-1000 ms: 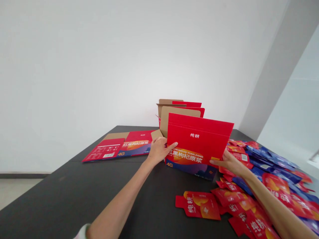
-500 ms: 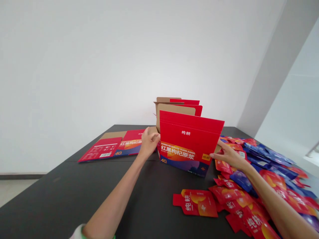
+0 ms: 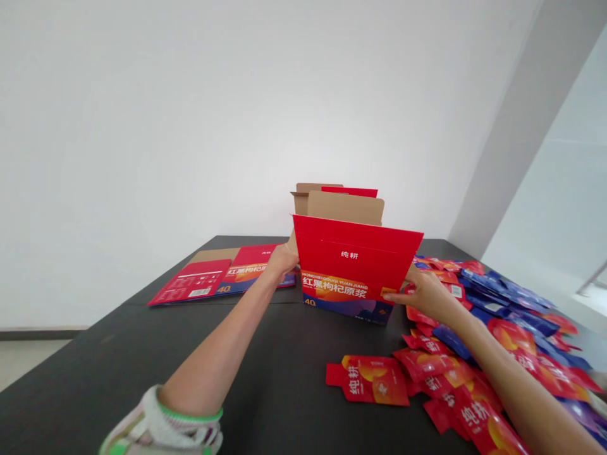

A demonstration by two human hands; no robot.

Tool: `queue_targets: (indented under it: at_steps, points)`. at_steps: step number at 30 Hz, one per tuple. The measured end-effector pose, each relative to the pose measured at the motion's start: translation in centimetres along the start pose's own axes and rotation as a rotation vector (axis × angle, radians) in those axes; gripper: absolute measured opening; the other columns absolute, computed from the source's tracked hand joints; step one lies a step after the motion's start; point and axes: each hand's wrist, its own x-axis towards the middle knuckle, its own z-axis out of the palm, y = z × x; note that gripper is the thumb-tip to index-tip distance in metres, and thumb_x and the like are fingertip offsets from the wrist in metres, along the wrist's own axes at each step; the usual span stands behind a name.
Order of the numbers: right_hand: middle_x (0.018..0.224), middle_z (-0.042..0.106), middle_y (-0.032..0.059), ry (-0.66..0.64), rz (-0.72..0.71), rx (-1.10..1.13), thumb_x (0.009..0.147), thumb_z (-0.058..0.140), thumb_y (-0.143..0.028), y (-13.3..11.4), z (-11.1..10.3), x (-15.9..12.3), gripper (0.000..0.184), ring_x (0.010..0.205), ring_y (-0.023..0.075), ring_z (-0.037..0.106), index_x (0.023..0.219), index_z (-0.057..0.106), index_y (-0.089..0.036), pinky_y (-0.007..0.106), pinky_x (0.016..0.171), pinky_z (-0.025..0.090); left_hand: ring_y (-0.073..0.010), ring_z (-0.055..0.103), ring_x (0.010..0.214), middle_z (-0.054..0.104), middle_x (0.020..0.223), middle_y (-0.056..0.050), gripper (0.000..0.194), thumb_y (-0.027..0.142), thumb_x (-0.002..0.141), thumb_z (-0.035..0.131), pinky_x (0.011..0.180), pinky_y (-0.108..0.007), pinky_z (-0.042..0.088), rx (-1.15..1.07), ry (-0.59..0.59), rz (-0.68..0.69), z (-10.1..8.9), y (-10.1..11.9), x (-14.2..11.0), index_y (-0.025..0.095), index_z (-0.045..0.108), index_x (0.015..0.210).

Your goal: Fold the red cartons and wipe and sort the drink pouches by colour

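Observation:
A red and blue cardboard box point(image 3: 353, 265) stands on the black table in front of me, its tall front panel facing me and its top flaps up. My left hand point(image 3: 286, 256) is at its left edge, gripping the side; the fingertips are hidden behind the panel. My right hand point(image 3: 422, 294) holds the right edge, thumb on the front face and the other fingers behind. The box's inside is out of sight. A brown flap point(image 3: 346, 207) rises behind the front panel.
Flattened cartons point(image 3: 222, 275) lie at the left of the black table point(image 3: 156, 354). Behind the held box stands another open box point(image 3: 303, 197). Several red pouches point(image 3: 374, 379) and blue pouches point(image 3: 502, 284) are heaped on the right. A white wall rises behind the table.
The box's front panel has tilted toward me, and its rear brown flap shows more fully. My left hand has moved behind the panel's left edge; my right hand has shifted slightly left.

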Motion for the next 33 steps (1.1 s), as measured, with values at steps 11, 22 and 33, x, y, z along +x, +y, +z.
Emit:
queue_targets:
  at_steps: [11, 22, 33]
  points:
    - [0.118, 0.071, 0.0066, 0.097, 0.015, 0.098, 0.079, 0.068, -0.049, 3.6, -0.1, 2.7, 0.041, 0.102, 0.0302, 0.067, 0.112, 0.070, -0.024, 0.043, 0.090, 0.052, -0.0171, 0.067, 0.085, 0.067, 0.105, -0.005, 0.024, 0.030, 0.092, 0.062, 0.072, -0.034, 0.058, 0.043, -0.242, -0.061, -0.1, 2.3, -2.1, 0.015, 0.063, 0.110]
    - [0.128, 0.066, 0.0073, 0.078, 0.039, 0.415, 0.082, 0.069, -0.047, 2.8, 0.5, 1.1, 0.048, 0.113, 0.0289, 0.064, 0.122, 0.062, -0.022, 0.046, 0.096, 0.053, -0.0190, 0.066, 0.090, 0.065, 0.111, -0.007, 0.029, 0.033, 0.092, 0.061, 0.076, -0.038, 0.057, 0.008, -0.194, -0.226, 0.8, 3.3, -2.4, 0.015, 0.061, 0.115]
    - [0.144, 0.052, 0.0045, 0.085, 0.068, 0.597, 0.080, 0.074, -0.041, 2.8, -1.2, -0.4, 0.051, 0.135, 0.0273, 0.045, 0.127, 0.058, -0.028, 0.044, 0.111, 0.039, -0.0200, 0.066, 0.093, 0.065, 0.112, -0.008, 0.033, 0.039, 0.093, 0.059, 0.079, -0.040, 0.056, -0.118, -0.082, -0.232, 0.8, 3.7, -1.9, 0.016, 0.060, 0.117]
